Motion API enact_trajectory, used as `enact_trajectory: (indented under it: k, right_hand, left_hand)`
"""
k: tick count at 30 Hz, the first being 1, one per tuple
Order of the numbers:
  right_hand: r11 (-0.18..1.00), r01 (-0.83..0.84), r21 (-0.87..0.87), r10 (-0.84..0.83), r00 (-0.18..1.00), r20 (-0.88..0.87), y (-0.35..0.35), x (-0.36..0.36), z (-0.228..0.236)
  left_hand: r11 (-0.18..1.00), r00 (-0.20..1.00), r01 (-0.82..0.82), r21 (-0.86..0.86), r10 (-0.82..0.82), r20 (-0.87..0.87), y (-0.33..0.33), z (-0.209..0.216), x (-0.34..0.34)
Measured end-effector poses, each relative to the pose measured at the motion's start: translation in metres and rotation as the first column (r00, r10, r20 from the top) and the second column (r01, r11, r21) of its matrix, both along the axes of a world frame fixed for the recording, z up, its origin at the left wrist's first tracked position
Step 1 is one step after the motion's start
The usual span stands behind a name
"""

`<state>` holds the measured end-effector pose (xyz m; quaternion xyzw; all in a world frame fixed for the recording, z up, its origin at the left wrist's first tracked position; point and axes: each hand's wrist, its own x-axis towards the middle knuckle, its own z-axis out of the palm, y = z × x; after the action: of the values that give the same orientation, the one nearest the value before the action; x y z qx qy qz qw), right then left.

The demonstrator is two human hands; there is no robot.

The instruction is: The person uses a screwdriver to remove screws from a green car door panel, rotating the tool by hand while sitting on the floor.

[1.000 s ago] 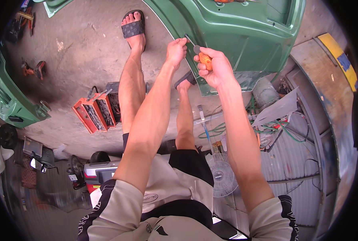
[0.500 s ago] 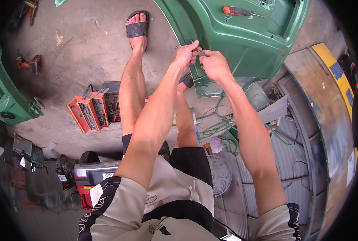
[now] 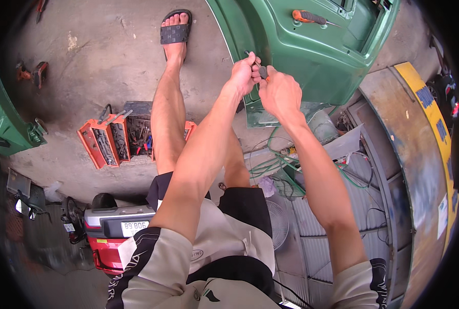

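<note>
A green painted vehicle door panel [image 3: 312,67] stands in front of me, with its curved edge close to my hands. My right hand [image 3: 281,95] is closed round a screwdriver [image 3: 263,72] with a dark and orange handle, most of which the palm hides. Just left of it, my left hand [image 3: 244,76] is closed, its thumb and fingers pinched at the screwdriver's shaft beside the panel edge. The tool slants up and left toward a small dark spot in the panel; the fingers partly cover the contact. A second screwdriver [image 3: 309,17], orange and grey, lies higher on the panel.
An open orange toolbox [image 3: 102,141] with hand tools sits on the floor beside my leg. A cordless drill [image 3: 32,75] and another green panel [image 3: 11,116] lie at the left. Green hose [image 3: 263,165], a fan [image 3: 277,221] and a rusty yellow-edged sheet [image 3: 412,134] are at the right.
The right hand has turned on the screwdriver, its back now facing up more and more of the handle's end showing. The left hand keeps its pinch. The view has shifted slightly.
</note>
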<state>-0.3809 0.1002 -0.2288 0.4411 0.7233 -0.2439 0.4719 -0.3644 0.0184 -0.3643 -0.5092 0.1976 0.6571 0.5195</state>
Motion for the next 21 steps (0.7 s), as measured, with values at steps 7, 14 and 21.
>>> enact_trajectory:
  k: [7,14,21]
  right_hand:
    - [0.579,0.809,-0.104,-0.812,0.583,0.009,-0.004,-0.017,0.018]
    - [0.811,-0.490,0.320,0.585,0.702,-0.407,-0.005,0.008,0.017]
    - [0.971,-0.191,0.142,0.221,0.946,-0.236,-0.005,0.018,0.010]
  left_hand:
    - [0.998,0.992,-0.063,0.005,0.062,0.108,0.001,0.004,-0.005]
    - [0.999,0.996,0.044,0.022,-0.045,0.078,-0.002,0.007,0.003]
    - [0.986,0.988,0.150,-0.070,-0.152,-0.027,0.000,0.007,-0.005]
